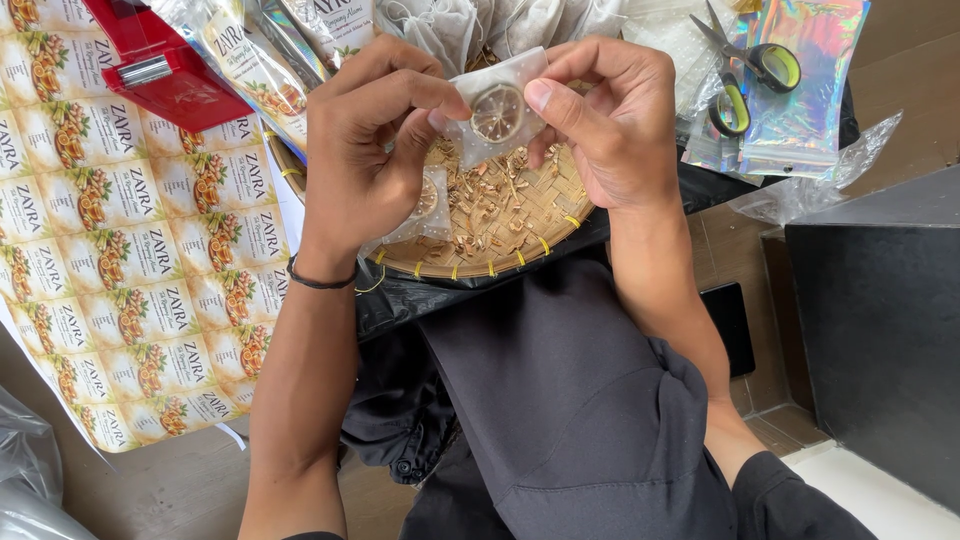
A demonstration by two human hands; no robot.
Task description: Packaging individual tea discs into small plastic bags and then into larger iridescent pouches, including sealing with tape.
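Both hands hold a small white mesh sachet (497, 108) with a dried citrus slice inside, above a round woven bamboo tray (520, 245). My left hand (365, 140) pinches the sachet's left edge and also keeps a second filled sachet (425, 205) under its lower fingers. My right hand (605, 115) pinches the right edge with thumb and fingers. Dried herb bits lie scattered in the tray, which rests on my lap.
A sheet of printed labels (130, 250) lies at the left, with a red sealer tool (165, 65) above it. Printed pouches (250, 60), empty mesh bags, scissors (745, 75) and shiny holographic bags (800, 90) sit along the top. A black box (880, 330) stands right.
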